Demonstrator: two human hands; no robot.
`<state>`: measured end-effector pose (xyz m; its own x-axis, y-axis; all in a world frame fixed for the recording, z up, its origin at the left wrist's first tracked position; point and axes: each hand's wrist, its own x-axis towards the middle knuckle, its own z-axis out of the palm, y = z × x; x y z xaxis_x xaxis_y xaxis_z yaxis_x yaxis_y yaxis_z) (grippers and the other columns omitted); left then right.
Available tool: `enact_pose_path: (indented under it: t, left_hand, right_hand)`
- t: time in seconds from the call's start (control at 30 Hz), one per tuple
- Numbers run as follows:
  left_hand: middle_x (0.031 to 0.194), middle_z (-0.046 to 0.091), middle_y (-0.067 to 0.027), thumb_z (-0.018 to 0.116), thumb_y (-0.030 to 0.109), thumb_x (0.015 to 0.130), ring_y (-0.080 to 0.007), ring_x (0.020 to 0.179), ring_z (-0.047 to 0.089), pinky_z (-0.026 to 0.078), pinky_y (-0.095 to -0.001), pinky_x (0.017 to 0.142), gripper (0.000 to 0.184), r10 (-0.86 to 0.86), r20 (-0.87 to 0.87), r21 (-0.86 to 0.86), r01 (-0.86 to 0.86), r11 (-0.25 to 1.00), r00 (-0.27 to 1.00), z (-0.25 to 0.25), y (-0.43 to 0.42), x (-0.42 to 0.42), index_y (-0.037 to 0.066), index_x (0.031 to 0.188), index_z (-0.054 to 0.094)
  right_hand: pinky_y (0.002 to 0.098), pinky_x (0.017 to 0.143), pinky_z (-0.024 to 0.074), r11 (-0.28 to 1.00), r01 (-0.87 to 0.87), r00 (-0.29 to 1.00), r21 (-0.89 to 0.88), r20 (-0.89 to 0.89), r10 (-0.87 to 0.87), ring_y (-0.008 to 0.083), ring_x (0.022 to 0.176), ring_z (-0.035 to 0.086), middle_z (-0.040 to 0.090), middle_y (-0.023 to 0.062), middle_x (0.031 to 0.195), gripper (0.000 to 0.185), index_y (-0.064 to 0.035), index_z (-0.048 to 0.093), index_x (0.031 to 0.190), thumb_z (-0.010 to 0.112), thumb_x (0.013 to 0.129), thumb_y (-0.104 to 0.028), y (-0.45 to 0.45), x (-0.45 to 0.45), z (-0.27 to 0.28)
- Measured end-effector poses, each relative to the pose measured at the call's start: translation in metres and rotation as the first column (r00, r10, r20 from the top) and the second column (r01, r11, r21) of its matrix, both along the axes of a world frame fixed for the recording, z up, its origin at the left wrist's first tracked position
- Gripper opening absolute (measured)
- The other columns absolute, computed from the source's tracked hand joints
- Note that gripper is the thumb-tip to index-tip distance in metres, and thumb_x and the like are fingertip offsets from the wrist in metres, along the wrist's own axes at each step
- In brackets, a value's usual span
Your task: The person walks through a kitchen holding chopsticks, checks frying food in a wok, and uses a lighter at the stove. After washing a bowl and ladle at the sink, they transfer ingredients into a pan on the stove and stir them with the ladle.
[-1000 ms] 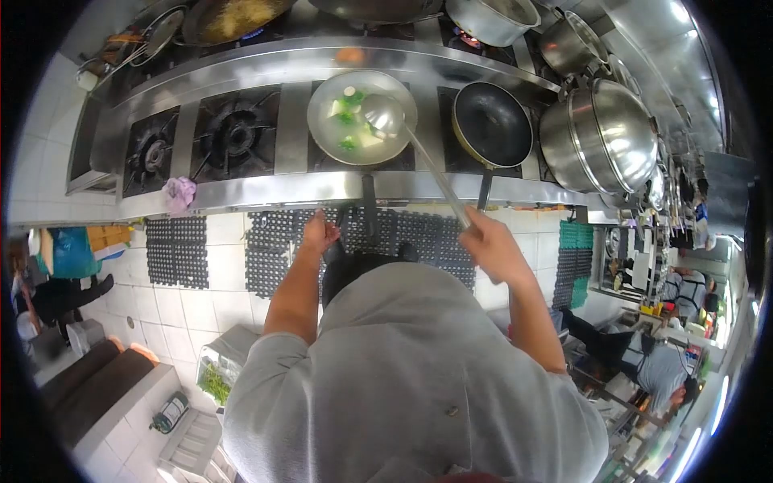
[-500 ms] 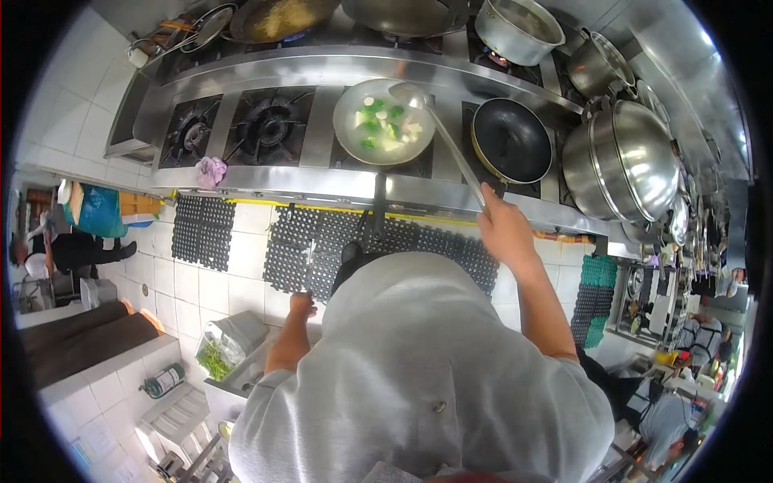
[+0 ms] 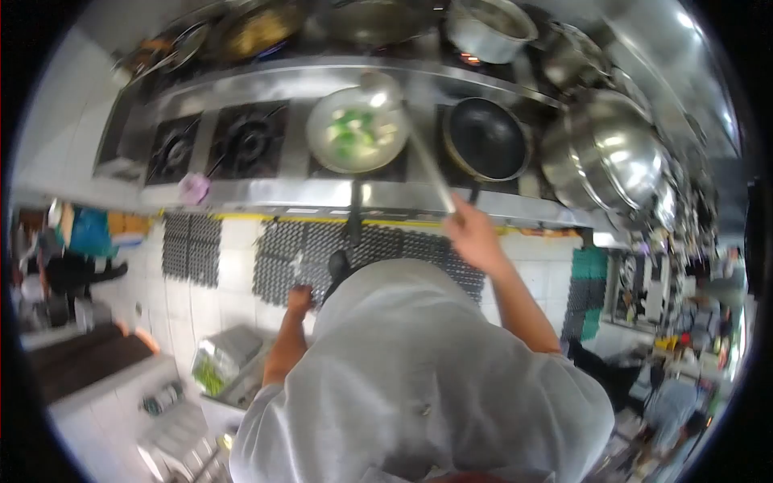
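My right hand (image 3: 471, 235) is closed round the handle of a long metal ladle (image 3: 427, 161). The ladle's bowl is over the far rim of a light-coloured pan (image 3: 322, 154), which holds green and pale pieces of food (image 3: 357, 133) in liquid. The pan's dark handle points toward me, with no hand on it. My left hand (image 3: 299, 299) hangs low at my left side, over the floor mat; it is small and blurred, and its fingers cannot be made out. A black frying pan (image 3: 486, 138) sits on the burner to the right.
Two bare burners (image 3: 245, 143) are left of the pan, with a purple cloth (image 3: 194, 187) at the stove's edge. Large steel pots (image 3: 604, 149) stand at the right. Behind are a pan of frying food (image 3: 262, 30) and a pot (image 3: 489, 32). People (image 3: 676, 410) are at far right and left.
My left hand has dropped back from near the pan's handle to my side. The ladle's bowl has gone from inside the pan to its far rim, still in my right hand.
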<state>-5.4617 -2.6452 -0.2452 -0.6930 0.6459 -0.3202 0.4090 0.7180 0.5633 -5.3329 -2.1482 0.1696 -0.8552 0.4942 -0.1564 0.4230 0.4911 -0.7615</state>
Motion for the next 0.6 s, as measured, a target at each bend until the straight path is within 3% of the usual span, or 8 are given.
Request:
enact_pose_path:
  t: [0.07, 0.13, 0.2, 0.3, 0.37, 0.4, 0.47, 0.6]
  left_hand:
    - [0.072, 0.062, -0.0093, 0.078, 0.016, 0.074, -0.0316, 0.065, 0.064, 0.050, -0.0483, 0.057, 0.019, -0.111, -0.128, -0.038, 0.107, 0.993, 0.986, 0.009, 0.006, -0.012, 0.008, 0.085, 0.063]
    - [0.067, 0.052, -0.0030, 0.064, 0.025, 0.098, -0.0167, 0.051, 0.052, 0.042, -0.0393, 0.043, 0.024, 0.462, 0.710, -0.041, -0.624, 0.780, 0.530, 0.023, 0.019, -0.018, 0.008, 0.081, 0.061]
    - [0.068, 0.053, -0.0038, 0.064, 0.025, 0.098, -0.0172, 0.050, 0.052, 0.041, -0.0376, 0.042, 0.023, 0.551, 0.751, -0.123, -0.743, 0.658, 0.364, 0.028, 0.023, -0.019, 0.007, 0.084, 0.061]
    - [0.068, 0.053, -0.0049, 0.065, 0.026, 0.098, -0.0180, 0.049, 0.051, 0.040, -0.0350, 0.042, 0.022, 0.540, 0.749, -0.131, -0.713, 0.689, 0.384, 0.017, 0.020, -0.019, 0.007, 0.088, 0.061]
    - [0.066, 0.053, -0.0045, 0.062, 0.023, 0.097, -0.0170, 0.048, 0.051, 0.038, -0.0342, 0.042, 0.021, 0.093, 0.317, -0.091, -0.067, 0.994, 0.944, 0.004, 0.016, -0.031, 0.009, 0.082, 0.060]
    - [0.066, 0.053, -0.0045, 0.062, 0.023, 0.097, -0.0170, 0.048, 0.051, 0.038, -0.0342, 0.042, 0.021, 0.077, 0.315, -0.083, -0.054, 0.995, 0.946, 0.004, 0.021, -0.032, 0.009, 0.082, 0.060]
    - [0.065, 0.053, -0.0046, 0.059, 0.021, 0.096, -0.0179, 0.048, 0.051, 0.040, -0.0355, 0.042, 0.020, 0.592, 0.669, -0.211, -0.648, 0.732, 0.450, 0.033, 0.032, -0.026, 0.010, 0.079, 0.060]
    - [0.067, 0.055, -0.0056, 0.059, 0.020, 0.095, -0.0213, 0.051, 0.055, 0.043, -0.0394, 0.043, 0.019, 0.500, 0.661, -0.113, -0.584, 0.804, 0.560, 0.017, 0.032, -0.037, 0.010, 0.080, 0.060]
  right_hand:
    - [0.0351, 0.065, 0.0543, 0.963, 0.016, 0.999, -0.270, -0.025, -0.024, 0.0166, 0.067, 0.064, 0.072, 0.0112, 0.088, 0.053, 0.0000, 0.053, 0.151, 0.065, 0.101, -0.014, -0.002, 0.002, 0.003]
    - [0.0290, 0.056, 0.0498, 0.915, 0.009, 0.997, -0.404, -0.064, -0.039, 0.0091, 0.062, 0.059, 0.066, 0.0037, 0.080, 0.054, -0.0034, 0.053, 0.153, 0.064, 0.101, -0.013, -0.002, 0.003, 0.005]
    - [0.0270, 0.053, 0.0478, 0.886, 0.011, 0.995, -0.463, -0.085, -0.057, 0.0079, 0.059, 0.057, 0.062, 0.0001, 0.076, 0.054, -0.0054, 0.053, 0.154, 0.062, 0.101, -0.011, -0.006, 0.005, 0.011]
    - [0.0271, 0.054, 0.0481, 0.884, -0.002, 0.995, -0.468, -0.090, -0.045, 0.0082, 0.058, 0.055, 0.060, -0.0011, 0.076, 0.055, -0.0059, 0.052, 0.155, 0.061, 0.102, -0.010, -0.009, 0.010, 0.010]
    - [0.0273, 0.055, 0.0484, 0.876, -0.004, 0.996, -0.483, -0.082, -0.040, 0.0083, 0.058, 0.055, 0.059, -0.0009, 0.077, 0.057, -0.0090, 0.051, 0.157, 0.062, 0.102, -0.009, -0.011, 0.013, 0.013]
    - [0.0275, 0.055, 0.0485, 0.880, -0.008, 0.995, -0.475, -0.090, -0.040, 0.0084, 0.058, 0.056, 0.060, -0.0007, 0.077, 0.057, -0.0097, 0.050, 0.158, 0.062, 0.102, -0.009, -0.012, 0.013, 0.012]
    - [0.0277, 0.055, 0.0486, 0.885, -0.007, 0.994, -0.465, -0.102, -0.045, 0.0085, 0.058, 0.056, 0.060, -0.0006, 0.077, 0.057, -0.0104, 0.050, 0.158, 0.062, 0.102, -0.009, -0.014, 0.016, 0.011]
    - [0.0285, 0.054, 0.0491, 0.899, 0.014, 0.996, -0.437, -0.073, -0.051, 0.0095, 0.057, 0.057, 0.061, 0.0006, 0.075, 0.055, -0.0107, 0.052, 0.156, 0.062, 0.101, -0.009, -0.016, 0.014, 0.013]
